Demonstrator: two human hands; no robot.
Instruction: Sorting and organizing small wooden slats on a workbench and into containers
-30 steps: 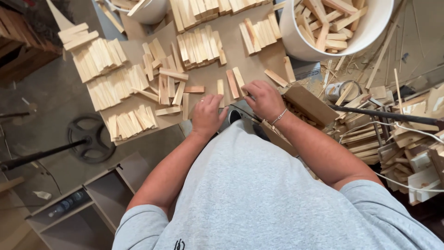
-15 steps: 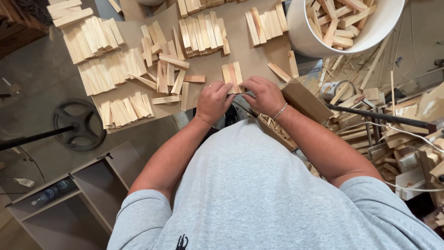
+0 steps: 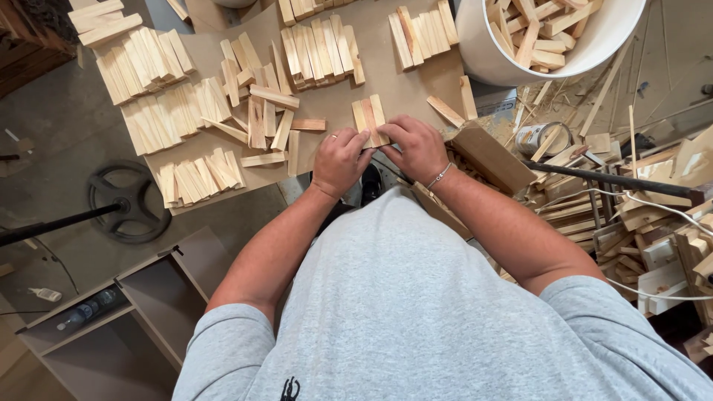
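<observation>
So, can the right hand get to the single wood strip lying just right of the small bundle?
Probably yes. The right hand holds the small bundle of wood strips together with the left hand; the loose strip lies close by, nothing between them.

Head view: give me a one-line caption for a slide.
Both hands, left hand and right hand, hold a small bundle of wooden slats over a board covered with sorted slat piles.

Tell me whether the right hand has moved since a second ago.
No: the right hand stays by the brown block, as before; only the camera shifted.
</observation>
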